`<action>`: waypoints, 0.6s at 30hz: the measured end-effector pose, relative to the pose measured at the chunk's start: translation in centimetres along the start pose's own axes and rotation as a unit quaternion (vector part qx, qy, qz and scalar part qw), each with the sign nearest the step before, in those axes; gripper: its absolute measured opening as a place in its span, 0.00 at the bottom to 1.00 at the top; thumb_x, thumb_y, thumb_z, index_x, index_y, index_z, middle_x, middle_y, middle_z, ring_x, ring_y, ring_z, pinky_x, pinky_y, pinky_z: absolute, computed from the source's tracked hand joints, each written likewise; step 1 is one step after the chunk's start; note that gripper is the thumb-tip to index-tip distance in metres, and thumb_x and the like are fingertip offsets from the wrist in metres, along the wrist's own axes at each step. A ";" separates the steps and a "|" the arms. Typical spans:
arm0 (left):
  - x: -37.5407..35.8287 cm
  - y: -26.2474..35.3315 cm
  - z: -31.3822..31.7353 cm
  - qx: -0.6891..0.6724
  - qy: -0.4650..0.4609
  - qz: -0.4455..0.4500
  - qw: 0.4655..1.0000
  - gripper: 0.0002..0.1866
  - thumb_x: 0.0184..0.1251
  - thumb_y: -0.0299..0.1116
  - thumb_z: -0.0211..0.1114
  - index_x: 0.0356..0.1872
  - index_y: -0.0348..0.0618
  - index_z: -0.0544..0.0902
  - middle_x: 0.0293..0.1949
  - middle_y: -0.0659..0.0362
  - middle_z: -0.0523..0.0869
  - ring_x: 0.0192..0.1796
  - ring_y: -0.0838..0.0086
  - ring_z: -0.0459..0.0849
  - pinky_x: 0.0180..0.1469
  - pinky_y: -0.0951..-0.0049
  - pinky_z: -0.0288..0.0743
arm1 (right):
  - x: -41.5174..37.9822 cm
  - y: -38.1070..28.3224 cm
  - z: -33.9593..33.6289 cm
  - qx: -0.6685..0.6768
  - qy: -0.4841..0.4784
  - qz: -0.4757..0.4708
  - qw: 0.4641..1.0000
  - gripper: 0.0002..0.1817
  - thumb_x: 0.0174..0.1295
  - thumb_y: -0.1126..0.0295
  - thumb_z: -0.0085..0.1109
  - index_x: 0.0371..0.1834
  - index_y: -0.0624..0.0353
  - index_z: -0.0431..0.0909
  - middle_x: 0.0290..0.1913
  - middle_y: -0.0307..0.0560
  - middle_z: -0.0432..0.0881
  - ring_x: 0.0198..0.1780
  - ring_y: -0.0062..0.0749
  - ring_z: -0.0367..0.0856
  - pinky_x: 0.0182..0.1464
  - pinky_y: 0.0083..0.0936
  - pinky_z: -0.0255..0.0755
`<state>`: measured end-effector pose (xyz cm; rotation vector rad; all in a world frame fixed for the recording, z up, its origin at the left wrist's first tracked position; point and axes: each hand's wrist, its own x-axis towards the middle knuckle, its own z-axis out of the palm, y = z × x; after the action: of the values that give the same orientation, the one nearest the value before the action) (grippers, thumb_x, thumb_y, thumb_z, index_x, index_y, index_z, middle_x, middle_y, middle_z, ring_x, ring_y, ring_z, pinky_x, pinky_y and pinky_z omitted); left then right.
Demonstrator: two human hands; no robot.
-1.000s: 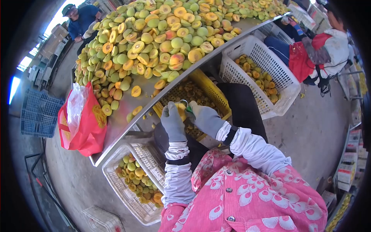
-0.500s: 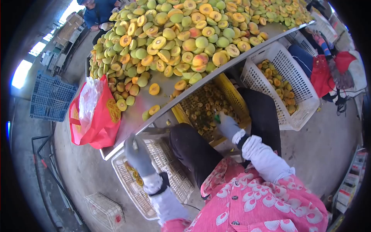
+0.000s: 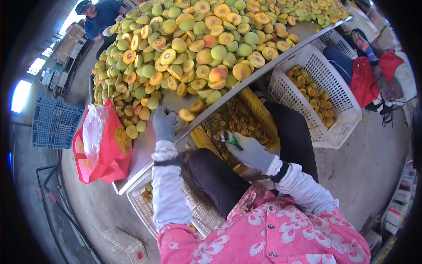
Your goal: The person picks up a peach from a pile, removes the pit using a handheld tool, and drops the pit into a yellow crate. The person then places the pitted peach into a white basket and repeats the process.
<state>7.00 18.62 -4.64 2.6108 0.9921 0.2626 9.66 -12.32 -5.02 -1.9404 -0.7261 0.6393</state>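
Note:
My left hand (image 3: 165,124), in a grey glove, is at the front of the metal table (image 3: 176,99), its fingers curled beside a few halved fruits (image 3: 187,115); whatever is inside the fingers is hidden. In my gloved right hand (image 3: 250,152) is a small green-handled tool (image 3: 232,140) with a metal end. That hand is above the yellow crate (image 3: 273,141), which holds many small dark pieces. A large heap of halved yellow-green fruit (image 3: 189,48) covers much of the table.
A red bag (image 3: 105,149) hangs at the table's left corner. White crates stand below left (image 3: 204,211) and at right (image 3: 347,103), both with fruit. Blue crates (image 3: 55,123) are at far left. One person (image 3: 103,20) is behind the heap, another (image 3: 373,75) at right.
My left hand has moved up from above the lower white crate to the table. My right hand has shifted slightly left and down, and the tool shows more clearly. The view has shifted a little.

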 end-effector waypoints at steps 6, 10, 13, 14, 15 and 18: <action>-4.7 1.2 1.6 -0.129 0.190 0.087 0.969 0.18 0.62 0.39 0.68 0.50 0.41 0.83 0.35 0.47 0.86 0.40 0.50 0.86 0.49 0.60 0.80 | 0.4 -5.8 0.7 0.091 -0.052 -0.020 0.994 0.17 0.71 0.55 0.54 0.43 0.60 0.72 0.28 0.57 0.81 0.29 0.52 0.83 0.34 0.41 0.73; -2.1 -1.4 1.9 -0.080 0.164 -0.036 0.983 0.21 0.62 0.45 0.68 0.52 0.43 0.83 0.40 0.45 0.87 0.47 0.49 0.86 0.52 0.59 0.79 | -2.6 -4.4 -0.6 0.079 -0.114 0.074 0.988 0.16 0.71 0.55 0.54 0.43 0.59 0.72 0.30 0.58 0.82 0.31 0.53 0.83 0.35 0.42 0.73; 0.0 0.0 2.3 -0.208 -0.017 -0.050 0.977 0.24 0.62 0.49 0.67 0.52 0.44 0.83 0.45 0.43 0.88 0.51 0.51 0.85 0.53 0.59 0.78 | -3.3 -0.5 0.4 0.022 -0.069 0.048 0.996 0.14 0.72 0.56 0.55 0.42 0.57 0.72 0.23 0.43 0.75 0.22 0.28 0.77 0.27 0.28 0.69; -0.4 2.0 2.1 -0.105 -0.054 -0.028 0.993 0.24 0.62 0.51 0.66 0.52 0.45 0.83 0.46 0.42 0.87 0.52 0.52 0.85 0.53 0.58 0.79 | -3.1 -0.4 0.2 0.022 -0.068 0.052 0.996 0.14 0.72 0.56 0.55 0.42 0.57 0.72 0.23 0.43 0.75 0.22 0.28 0.77 0.27 0.28 0.69; -1.0 4.2 1.4 -0.001 -0.091 -0.005 0.996 0.25 0.62 0.53 0.66 0.53 0.45 0.83 0.47 0.41 0.87 0.52 0.52 0.86 0.52 0.57 0.79 | -2.9 -1.0 -0.1 0.033 -0.071 0.070 0.994 0.14 0.72 0.56 0.55 0.42 0.57 0.72 0.22 0.42 0.74 0.22 0.25 0.75 0.26 0.27 0.68; -2.4 7.9 0.2 0.018 -0.083 -0.034 0.996 0.25 0.64 0.47 0.67 0.56 0.41 0.80 0.46 0.45 0.87 0.46 0.57 0.87 0.48 0.62 0.81 | -2.1 -1.1 -0.1 0.068 -0.045 0.057 0.995 0.14 0.73 0.57 0.54 0.44 0.56 0.72 0.22 0.39 0.73 0.22 0.21 0.73 0.26 0.24 0.66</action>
<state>10.14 11.42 -2.02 2.5759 1.0328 0.0097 8.09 -13.45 -3.73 -1.8474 -0.6133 0.8299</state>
